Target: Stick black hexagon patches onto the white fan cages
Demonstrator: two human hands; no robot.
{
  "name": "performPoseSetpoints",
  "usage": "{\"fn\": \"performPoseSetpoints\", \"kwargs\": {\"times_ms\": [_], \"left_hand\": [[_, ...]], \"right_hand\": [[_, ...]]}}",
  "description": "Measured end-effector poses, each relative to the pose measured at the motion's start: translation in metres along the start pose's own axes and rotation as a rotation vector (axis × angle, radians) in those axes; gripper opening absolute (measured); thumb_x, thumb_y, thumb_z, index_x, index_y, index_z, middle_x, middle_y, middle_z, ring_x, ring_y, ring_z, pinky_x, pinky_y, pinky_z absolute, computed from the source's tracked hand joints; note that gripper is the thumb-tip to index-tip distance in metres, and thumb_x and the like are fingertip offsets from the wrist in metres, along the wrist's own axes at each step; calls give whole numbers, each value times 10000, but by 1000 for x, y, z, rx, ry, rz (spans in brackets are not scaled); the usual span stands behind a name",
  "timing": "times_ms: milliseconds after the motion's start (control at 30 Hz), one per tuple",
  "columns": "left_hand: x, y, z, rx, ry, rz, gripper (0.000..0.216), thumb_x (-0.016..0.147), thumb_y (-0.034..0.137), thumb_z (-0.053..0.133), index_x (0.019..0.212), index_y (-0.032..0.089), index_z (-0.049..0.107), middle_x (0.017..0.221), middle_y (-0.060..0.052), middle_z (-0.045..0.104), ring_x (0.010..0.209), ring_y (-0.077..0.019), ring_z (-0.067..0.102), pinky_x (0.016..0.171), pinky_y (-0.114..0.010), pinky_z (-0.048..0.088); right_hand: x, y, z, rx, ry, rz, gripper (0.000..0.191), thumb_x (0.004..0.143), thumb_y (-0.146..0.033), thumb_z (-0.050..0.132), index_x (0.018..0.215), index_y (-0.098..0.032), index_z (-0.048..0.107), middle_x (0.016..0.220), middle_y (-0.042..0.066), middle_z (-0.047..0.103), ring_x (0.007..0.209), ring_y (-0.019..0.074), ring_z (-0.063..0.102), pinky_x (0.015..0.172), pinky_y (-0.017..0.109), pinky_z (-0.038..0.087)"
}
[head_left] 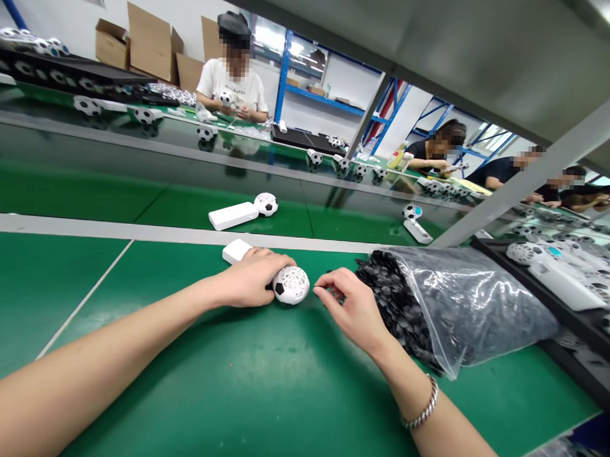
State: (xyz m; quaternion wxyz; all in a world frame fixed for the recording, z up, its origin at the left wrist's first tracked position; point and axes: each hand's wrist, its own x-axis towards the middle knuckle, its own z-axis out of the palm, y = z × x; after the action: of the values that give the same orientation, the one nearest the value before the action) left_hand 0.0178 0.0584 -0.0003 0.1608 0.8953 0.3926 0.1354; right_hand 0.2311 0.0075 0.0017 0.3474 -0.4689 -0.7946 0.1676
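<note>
My left hand (253, 278) is closed around a white handheld fan with a soccer-ball head (291, 285), resting it on the green table (259, 387). The openwork ball faces right, and the end of the white handle shows beyond my fingers. Just right of the ball is my right hand (349, 307), thumb and forefinger pinched together, apart from the ball. Whatever the pinch holds is too small to make out. Beside that hand lies a clear plastic bag (482, 308), its mouth spilling small flat black pieces (400, 305).
Beyond the pale table edge, a green conveyor belt (186, 204) carries a fan (235, 215) and another fan (416, 224). A black tray (542, 320) of fans stands at right. A slanted metal post (528, 149) rises there. Co-workers (232, 86) sit across the line.
</note>
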Motion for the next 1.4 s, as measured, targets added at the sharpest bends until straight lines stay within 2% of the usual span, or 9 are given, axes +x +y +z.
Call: {"fn": "performPoseSetpoints", "kwargs": {"times_ms": [200, 300, 433, 733, 867, 1100, 1200, 1300, 1400], "left_hand": [[0, 1, 1, -20, -16, -32, 714, 563, 474, 677, 1198, 251, 438, 1131, -55, 546, 1061, -304, 427, 904, -417, 318], [1, 1, 1, -30, -17, -41, 718, 565, 498, 674, 1200, 257, 443, 1122, -52, 550, 1063, -299, 428, 908, -409, 314], [1, 1, 2, -39, -7, -42, 696, 561, 515, 675, 1178, 270, 465, 1101, -46, 560, 1060, -304, 430, 906, -411, 309], [1, 1, 0, -64, -7, 19, 646, 591, 510, 674, 1159, 268, 484, 1097, -46, 570, 1054, -291, 446, 908, -402, 311], [1, 2, -2, -65, -29, 51, 672, 592, 508, 676, 1180, 252, 474, 1118, -57, 556, 1094, -290, 423, 942, -404, 283], [3, 8, 0, -78, 10, 5, 589, 644, 572, 606, 1110, 219, 535, 1023, -70, 583, 1026, -286, 459, 887, -400, 322], [2, 9, 1, -84, 11, -3, 553, 630, 554, 624, 1074, 231, 553, 1002, -60, 587, 1014, -294, 461, 866, -403, 332], [3, 10, 2, -88, 13, -40, 548, 611, 515, 649, 1073, 235, 556, 1010, -61, 582, 1034, -305, 444, 861, -402, 337], [4, 12, 3, -89, 26, -66, 555, 588, 490, 668, 1064, 225, 565, 1035, -62, 569, 1033, -304, 443, 870, -403, 336]], "right_hand": [[0, -1, 1, 130, 12, 24, 114, 805, -209, 542, 917, -199, 561, 783, 5, 567, 696, 117, 533, 647, 242, 450], [0, -2, 1, 112, 26, -33, 76, 820, -187, 515, 875, -202, 566, 813, 13, 572, 758, 129, 542, 695, 257, 454], [-1, 0, 4, 35, -6, -128, 165, 863, -179, 442, 951, -225, 574, 901, 40, 561, 869, 149, 540, 782, 288, 450], [-1, -1, 11, -17, -113, -269, 196, 864, -141, 425, 922, -223, 594, 909, 29, 618, 869, 148, 536, 787, 301, 450], [1, -4, 16, 9, -84, -286, 186, 851, -131, 459, 965, -227, 571, 894, 7, 638, 816, 134, 541, 789, 290, 437], [4, -5, 25, 183, 21, -69, 172, 766, -147, 574, 925, -213, 556, 916, 29, 572, 840, 143, 546, 787, 290, 453], [5, -1, 29, 248, 46, 44, 275, 719, -205, 636, 976, -219, 540, 1056, 49, 550, 995, 179, 518, 848, 327, 437], [6, 4, 34, 392, -39, 129, 391, 744, -243, 612, 1106, -221, 467, 1170, 63, 523, 1082, 179, 493, 897, 335, 422], [4, 4, 39, 476, -113, 145, 374, 785, -247, 561, 1133, -205, 431, 1125, 62, 557, 1019, 155, 540, 894, 316, 432]]}}
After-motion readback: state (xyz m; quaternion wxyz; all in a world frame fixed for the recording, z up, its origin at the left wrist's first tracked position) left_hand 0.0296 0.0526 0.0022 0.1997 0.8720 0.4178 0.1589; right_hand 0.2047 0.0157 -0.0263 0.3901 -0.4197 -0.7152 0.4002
